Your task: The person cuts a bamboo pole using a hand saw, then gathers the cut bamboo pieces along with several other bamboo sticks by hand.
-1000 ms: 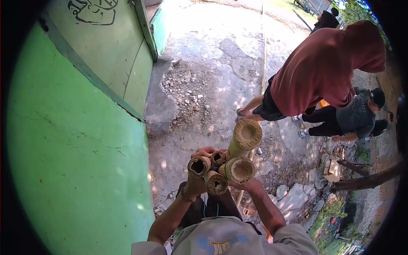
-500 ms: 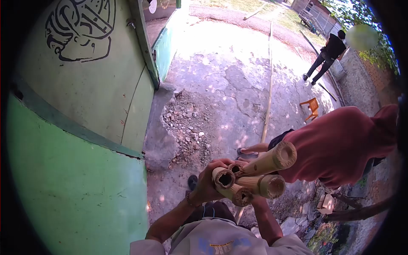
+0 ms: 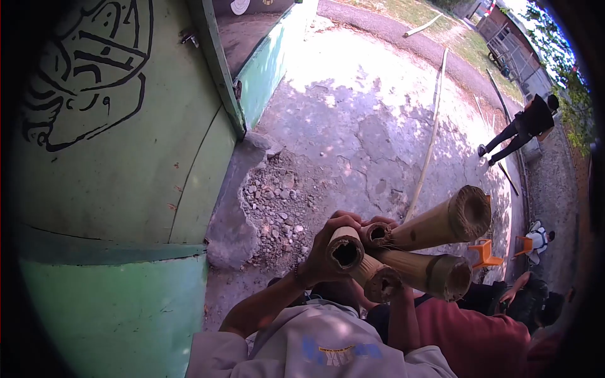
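A bundle of several cut bamboo poles (image 3: 416, 268) is held in front of my chest, with the hollow and solid ends pointing up toward the camera. My left hand (image 3: 322, 252) wraps round the left side of the bundle, its fingers closed against the poles. A beaded bracelet is on that wrist. From the lower right, my right hand (image 3: 406, 295) reaches under the bundle and grips it; the poles hide most of its fingers.
A green wall (image 3: 113, 302) and door (image 3: 126, 157) stand close on my left. Broken rubble (image 3: 277, 208) lies ahead, and a long pole (image 3: 432, 138) on the concrete. A person in a red top (image 3: 466, 334) is close on my right; others and orange chairs (image 3: 485, 253) are farther off.
My view has turned left, and the bundle sits nearer and farther right in it. The person in red appears lower. More people and another orange chair have come into view. Both hands keep their hold.
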Demonstrator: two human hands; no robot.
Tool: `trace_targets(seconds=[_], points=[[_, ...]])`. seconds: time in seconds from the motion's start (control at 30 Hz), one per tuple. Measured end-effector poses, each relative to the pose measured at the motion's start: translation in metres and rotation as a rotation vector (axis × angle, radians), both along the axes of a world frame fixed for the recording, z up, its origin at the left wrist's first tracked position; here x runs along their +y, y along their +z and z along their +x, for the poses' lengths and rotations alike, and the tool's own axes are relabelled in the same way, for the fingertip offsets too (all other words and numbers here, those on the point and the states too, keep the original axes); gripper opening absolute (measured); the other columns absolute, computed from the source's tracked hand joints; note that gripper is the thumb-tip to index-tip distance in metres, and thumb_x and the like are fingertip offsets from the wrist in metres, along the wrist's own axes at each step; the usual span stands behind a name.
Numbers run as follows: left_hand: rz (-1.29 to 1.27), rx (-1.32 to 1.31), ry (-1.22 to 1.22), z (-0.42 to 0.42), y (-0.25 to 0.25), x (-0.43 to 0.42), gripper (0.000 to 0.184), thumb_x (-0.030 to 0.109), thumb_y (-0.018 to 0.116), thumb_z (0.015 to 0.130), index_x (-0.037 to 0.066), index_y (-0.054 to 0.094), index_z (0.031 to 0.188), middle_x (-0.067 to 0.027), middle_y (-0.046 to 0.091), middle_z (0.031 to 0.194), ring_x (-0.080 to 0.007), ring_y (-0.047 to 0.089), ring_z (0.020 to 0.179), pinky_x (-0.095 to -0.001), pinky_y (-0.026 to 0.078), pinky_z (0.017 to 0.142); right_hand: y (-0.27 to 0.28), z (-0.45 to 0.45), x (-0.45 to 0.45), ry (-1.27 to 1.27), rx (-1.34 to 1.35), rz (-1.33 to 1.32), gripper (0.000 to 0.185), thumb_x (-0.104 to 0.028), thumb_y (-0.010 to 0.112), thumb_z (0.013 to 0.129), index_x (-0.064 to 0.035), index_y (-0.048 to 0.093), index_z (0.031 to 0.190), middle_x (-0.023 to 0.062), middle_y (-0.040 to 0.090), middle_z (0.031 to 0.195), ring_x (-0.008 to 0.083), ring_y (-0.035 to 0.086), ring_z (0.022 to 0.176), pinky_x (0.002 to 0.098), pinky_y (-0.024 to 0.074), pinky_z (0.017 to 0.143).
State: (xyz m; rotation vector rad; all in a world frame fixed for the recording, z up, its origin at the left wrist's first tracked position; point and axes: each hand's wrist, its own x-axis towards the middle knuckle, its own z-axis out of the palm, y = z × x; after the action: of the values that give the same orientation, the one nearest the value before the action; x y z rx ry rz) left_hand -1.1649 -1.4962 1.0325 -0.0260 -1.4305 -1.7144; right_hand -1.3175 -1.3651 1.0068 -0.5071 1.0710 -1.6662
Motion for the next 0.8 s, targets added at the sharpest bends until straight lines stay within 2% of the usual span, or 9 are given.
trace_targets(seconds=[0.2,0.27,0.3,0.33,0.4,0.5,0.67,0.73,0.8], points=[[0.169,0.072,0.181,-0.141,0.009,-0.07,0.074,0.011,0.092,0.058,0.008,0.05,0.118,-0.0083,0.053,0.11,-0.0202,0.055,0.107,-0.0368,0.047,0.095,0.023,-0.142,-0.077,0.243,0.858,0.049,0.071,-0.019,0.086,0.074,-0.0045,0.053,0.135,0.0065,0.06,0.128,0.0178,0.058,0.118,0.0368,0.0466,0.101],[0.172,0.072,0.277,-0.167,0.01,-0.095,0.074,0.011,0.092,0.058,0.008,0.049,0.117,-0.0084,0.051,0.109,-0.0194,0.054,0.104,-0.0363,0.048,0.094,0.032,-0.179,-0.103,0.365,1.05,0.096,0.07,-0.019,0.083,0.074,-0.0024,0.049,0.132,0.0123,0.053,0.131,0.0227,0.053,0.122,0.0373,0.0446,0.104],[0.112,0.026,0.404,-0.178,0.025,-0.105,0.071,0.009,0.09,0.061,0.007,0.047,0.117,-0.0086,0.05,0.109,-0.0178,0.053,0.102,-0.0343,0.048,0.091,0.047,-0.193,-0.126,0.389,1.059,0.068,0.07,-0.019,0.083,0.074,-0.0024,0.049,0.132,0.0123,0.053,0.131,0.0227,0.053,0.122,0.0373,0.0446,0.104],[0.445,0.16,0.314,-0.191,0.035,-0.109,0.068,0.007,0.084,0.066,0.006,0.043,0.119,-0.0084,0.049,0.108,-0.0162,0.051,0.101,-0.0312,0.048,0.087,0.066,-0.202,-0.146,0.385,1.051,0.081,0.072,-0.019,0.085,0.072,-0.0025,0.05,0.132,0.012,0.055,0.128,0.0232,0.055,0.118,0.038,0.0465,0.101],[0.091,-0.06,0.573,-0.205,0.025,-0.147,0.071,-0.002,0.072,0.074,0.011,0.032,0.131,-0.0085,0.043,0.111,-0.0196,0.046,0.103,-0.0378,0.042,0.097,0.078,-0.221,-0.182,0.397,1.038,0.078,0.073,-0.018,0.087,0.07,-0.0027,0.05,0.131,0.0116,0.057,0.124,0.0236,0.058,0.113,0.0387,0.0485,0.097],[0.229,0.046,0.785,-0.224,0.013,-0.203,0.062,0.003,0.069,0.075,0.008,0.034,0.126,-0.0084,0.047,0.104,-0.0182,0.049,0.097,-0.0358,0.045,0.092,0.085,-0.26,-0.227,0.309,0.994,0.006,0.051,-0.02,0.09,0.069,-0.0025,0.065,0.11,0.0048,0.068,0.098,0.0139,0.065,0.091,0.0309,0.0549,0.078],[0.346,0.154,1.012,-0.234,-0.037,-0.298,0.061,0.013,0.07,0.082,0.008,0.033,0.132,-0.0068,0.048,0.104,-0.0182,0.049,0.096,-0.0364,0.045,0.09,0.044,-0.345,-0.294,0.565,1.132,0.139,0.049,-0.021,0.087,0.076,-0.0057,0.064,0.116,0.0031,0.068,0.097,0.0144,0.064,0.095,0.0337,0.0548,0.084],[0.399,0.149,1.124,-0.24,-0.082,-0.338,0.061,0.014,0.07,0.084,0.007,0.033,0.133,-0.0063,0.049,0.104,-0.0177,0.051,0.095,-0.0368,0.046,0.09,-0.006,-0.396,-0.324,0.52,1.576,0.005,0.057,-0.025,0.087,0.076,-0.0083,0.059,0.123,0.0027,0.067,0.103,0.0163,0.063,0.1,0.0343,0.0544,0.086],[0.432,0.108,1.212,-0.247,-0.105,-0.367,0.058,0.006,0.066,0.086,0.006,0.034,0.134,-0.0066,0.051,0.106,-0.0172,0.053,0.097,-0.0364,0.047,0.091,-0.069,-0.46,-0.322,0.718,1.419,-0.061,0.078,-0.032,0.092,0.069,-0.007,0.049,0.129,0.0066,0.064,0.11,0.0212,0.063,0.1,0.0376,0.0535,0.088]])
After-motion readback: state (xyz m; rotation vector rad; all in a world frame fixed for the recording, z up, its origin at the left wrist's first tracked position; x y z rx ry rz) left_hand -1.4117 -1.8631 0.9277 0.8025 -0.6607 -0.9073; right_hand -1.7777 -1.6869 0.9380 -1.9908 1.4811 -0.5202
